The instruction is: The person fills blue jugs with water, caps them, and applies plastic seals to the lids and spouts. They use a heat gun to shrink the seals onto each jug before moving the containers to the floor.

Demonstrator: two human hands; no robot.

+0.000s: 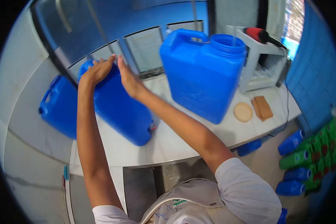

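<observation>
Middle blue jug [119,108] sitting on white surface [168,143], slanting in view, between left-side jug [63,108] and wide-necked jug [201,74] at right. Body looking smooth, deep blue, edges and corners rounding softly; small red-and-white piece [152,126] showing beside near end. Left hand [97,71] lying across jug's far end, grip partly hidden: cannot tell whether pinching. Right hand [130,80] holding grip spread, palm flat, fingers pointing away beside jug; contact unclear.

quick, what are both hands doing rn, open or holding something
Left hand: over the top of the middle blue jug; grip cannot be told.
Right hand: open, beside that jug; contact unclear.
</observation>
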